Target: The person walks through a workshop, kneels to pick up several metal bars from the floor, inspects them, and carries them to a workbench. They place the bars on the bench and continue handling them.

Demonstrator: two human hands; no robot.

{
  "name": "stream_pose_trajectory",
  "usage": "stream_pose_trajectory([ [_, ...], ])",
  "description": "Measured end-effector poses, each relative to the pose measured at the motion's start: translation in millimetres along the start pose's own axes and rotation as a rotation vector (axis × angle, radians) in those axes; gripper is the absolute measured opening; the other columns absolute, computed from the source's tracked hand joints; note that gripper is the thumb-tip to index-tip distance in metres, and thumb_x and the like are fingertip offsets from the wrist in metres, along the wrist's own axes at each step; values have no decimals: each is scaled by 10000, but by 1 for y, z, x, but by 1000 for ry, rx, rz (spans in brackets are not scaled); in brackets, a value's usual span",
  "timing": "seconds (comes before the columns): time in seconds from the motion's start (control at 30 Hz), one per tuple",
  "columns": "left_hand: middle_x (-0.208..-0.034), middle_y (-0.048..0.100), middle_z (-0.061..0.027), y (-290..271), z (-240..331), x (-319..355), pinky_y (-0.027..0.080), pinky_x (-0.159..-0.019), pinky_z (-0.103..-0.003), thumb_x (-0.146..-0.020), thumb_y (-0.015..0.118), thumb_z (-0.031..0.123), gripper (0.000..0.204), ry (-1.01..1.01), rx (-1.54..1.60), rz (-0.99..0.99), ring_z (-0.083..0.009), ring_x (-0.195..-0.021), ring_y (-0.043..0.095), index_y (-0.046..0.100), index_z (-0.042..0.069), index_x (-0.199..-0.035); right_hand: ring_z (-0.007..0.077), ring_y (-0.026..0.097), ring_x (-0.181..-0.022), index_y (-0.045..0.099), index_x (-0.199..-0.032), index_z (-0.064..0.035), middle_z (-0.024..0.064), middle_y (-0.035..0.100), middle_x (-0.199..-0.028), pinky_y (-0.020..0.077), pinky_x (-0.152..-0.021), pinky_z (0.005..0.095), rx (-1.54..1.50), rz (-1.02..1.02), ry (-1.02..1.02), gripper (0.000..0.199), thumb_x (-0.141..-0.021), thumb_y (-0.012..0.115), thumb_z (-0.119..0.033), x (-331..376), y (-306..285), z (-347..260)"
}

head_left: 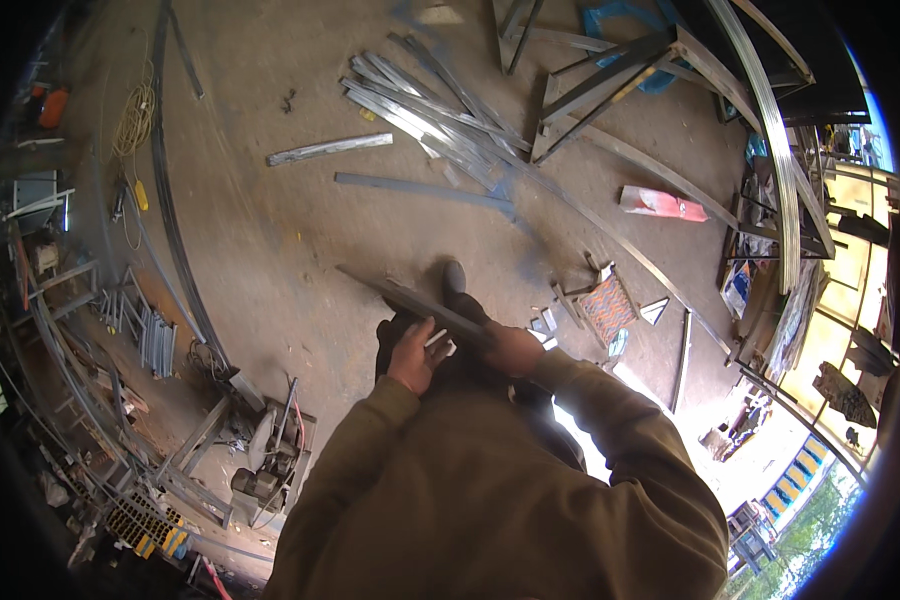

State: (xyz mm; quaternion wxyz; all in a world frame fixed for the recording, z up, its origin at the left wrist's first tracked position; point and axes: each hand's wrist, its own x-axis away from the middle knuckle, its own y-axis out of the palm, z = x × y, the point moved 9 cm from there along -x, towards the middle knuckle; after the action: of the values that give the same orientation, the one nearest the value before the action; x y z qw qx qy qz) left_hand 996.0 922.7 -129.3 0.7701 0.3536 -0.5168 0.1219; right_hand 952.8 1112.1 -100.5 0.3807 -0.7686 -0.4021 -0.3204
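Note:
Across my lap runs a long dark metal bar (440, 309), tilted from upper left to lower right. My right hand (515, 352) is closed around its lower right end. My left hand (413, 360) is beside the bar's near edge, fingers curled, with a small pale strip (439, 338) showing between them. What that strip is I cannot make out. One dark shoe (454, 277) shows beyond the bar.
A heap of shiny metal profiles (420, 110) lies on the floor ahead, with a grey bar (420, 190) nearer. Steel frames (610, 90) stand at far right, and a small woven-seat stool (607, 306) is to the right. A cut-off saw (270, 465) is at left.

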Motion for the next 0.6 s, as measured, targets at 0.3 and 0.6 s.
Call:
stream_pose_trajectory([
  [0.3,-1143,639,-57,-20,17,-63,516,-971,-381,-1039,614,316,386,-170,-150,8,-183,-1067,632,535,87,-1340,426,704,-954,610,-1162,-74,233,722,-985,550,-834,528,74,77,293,373,-835,637,-251,-68,-31,108],
  [0.6,-1202,677,-155,-53,30,-306,507,-980,-386,-995,667,362,497,181,-960,-192,-274,-1130,653,574,30,-1353,410,693,-1002,633,-1152,-78,198,724,-1034,538,-878,523,141,141,291,332,-851,602,-214,-289,-7,241],
])
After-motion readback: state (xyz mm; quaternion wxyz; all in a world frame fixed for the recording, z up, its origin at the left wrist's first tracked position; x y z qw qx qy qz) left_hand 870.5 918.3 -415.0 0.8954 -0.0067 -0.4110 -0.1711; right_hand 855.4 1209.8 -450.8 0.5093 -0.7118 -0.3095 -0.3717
